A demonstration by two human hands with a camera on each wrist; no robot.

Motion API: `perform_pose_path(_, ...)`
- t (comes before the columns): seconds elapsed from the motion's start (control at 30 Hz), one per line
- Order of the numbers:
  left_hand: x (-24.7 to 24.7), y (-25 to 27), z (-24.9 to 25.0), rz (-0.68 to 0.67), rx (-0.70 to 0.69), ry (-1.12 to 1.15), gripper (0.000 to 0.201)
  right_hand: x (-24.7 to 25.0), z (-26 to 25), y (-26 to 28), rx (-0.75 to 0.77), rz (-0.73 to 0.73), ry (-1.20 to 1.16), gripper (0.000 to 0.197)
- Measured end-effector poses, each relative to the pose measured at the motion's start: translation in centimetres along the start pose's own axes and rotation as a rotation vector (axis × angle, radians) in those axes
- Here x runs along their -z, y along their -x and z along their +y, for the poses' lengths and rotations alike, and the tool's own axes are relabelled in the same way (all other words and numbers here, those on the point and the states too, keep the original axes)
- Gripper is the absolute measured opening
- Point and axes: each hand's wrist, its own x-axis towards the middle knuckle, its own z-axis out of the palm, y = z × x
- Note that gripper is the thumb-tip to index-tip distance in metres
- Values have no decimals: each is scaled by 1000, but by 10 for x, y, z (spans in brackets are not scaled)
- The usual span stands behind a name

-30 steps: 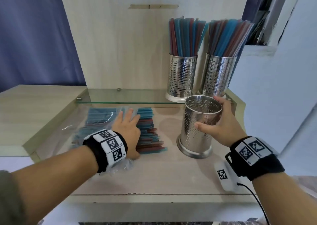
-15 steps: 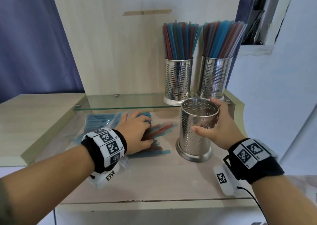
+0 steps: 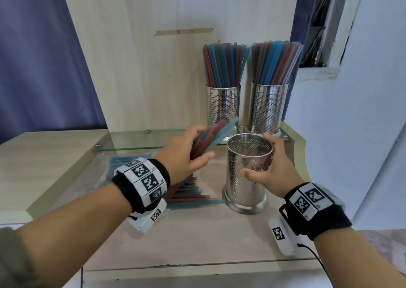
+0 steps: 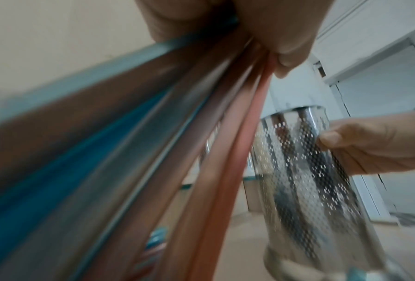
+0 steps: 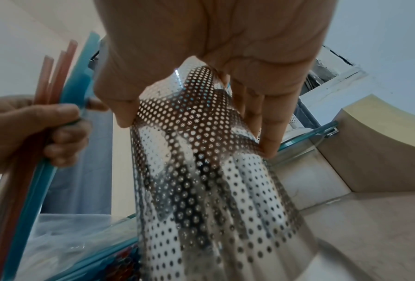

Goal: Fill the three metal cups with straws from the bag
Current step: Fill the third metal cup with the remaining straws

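Observation:
My left hand grips a bunch of red and blue straws, lifted off the table and tilted toward the empty perforated metal cup. My right hand holds that cup by its upper wall, thumb in front and fingers behind. The cup stands upright on the wooden table. In the left wrist view the straws fill the frame beside the cup. The right wrist view shows the cup under my palm and the left hand with straws. Two more cups on the glass shelf hold straws.
More straws lie on the table in and around a clear plastic bag under my left wrist. A glass shelf runs along the back above the table. A wooden panel stands behind, a white wall at the right.
My left hand has closed round a bunch of straws from the pile and lifted them up and right toward the cup. The right hand stays on the cup.

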Motion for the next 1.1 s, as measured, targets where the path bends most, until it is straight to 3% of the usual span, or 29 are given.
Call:
perform_pose_path(0.23,36,-12,30,331,-110,128,42,1,-8,3,-16,1,14,101)
perform_pose_path(0.33,53,-15,47,465,-187,230,36,7,-15,3,-85,-87,73,117)
perform_pose_path(0.4,61,-16,56,520,-230,296,32,9,-29,3,-106,-116,304,131)
perform_pose_path(0.47,63,-16,61,530,-244,369,28,7,-58,10,28,-44,532,132)
perform_pose_path(0.57,60,-15,65,508,-253,504,26,-13,-115,26,310,-79,390,123)
perform_pose_path(0.67,56,-11,74,504,-225,655,21,-46,-136,27,298,-242,7,101)
perform_pose_path(0.73,49,-5,81,523,-187,765,22,-64,-136,25,305,-198,-203,66)
perform_pose_path(0.8,42,3,84,510,-151,847,24,-73,-138,28,288,-125,-261,22)
perform_pose_path(0.83,40,7,83,482,-121,855,26,-76,-136,30,271,-113,-267,11)
perform_pose_path(0.9,43,12,76,413,-71,803,33,-83,-131,36,237,-106,-288,13)
perform_pose_path(0.97,55,14,68,422,-78,653,57,-87,-123,38,203,-72,-259,24)
perform_pose_path(1.03,76,11,63,524,-165,433,90,-88,-115,38,156,-44,-221,22)
perform_pose_path(1.1,98,5,64,575,-322,123,93,-88,-108,39,132,-54,-198,15)
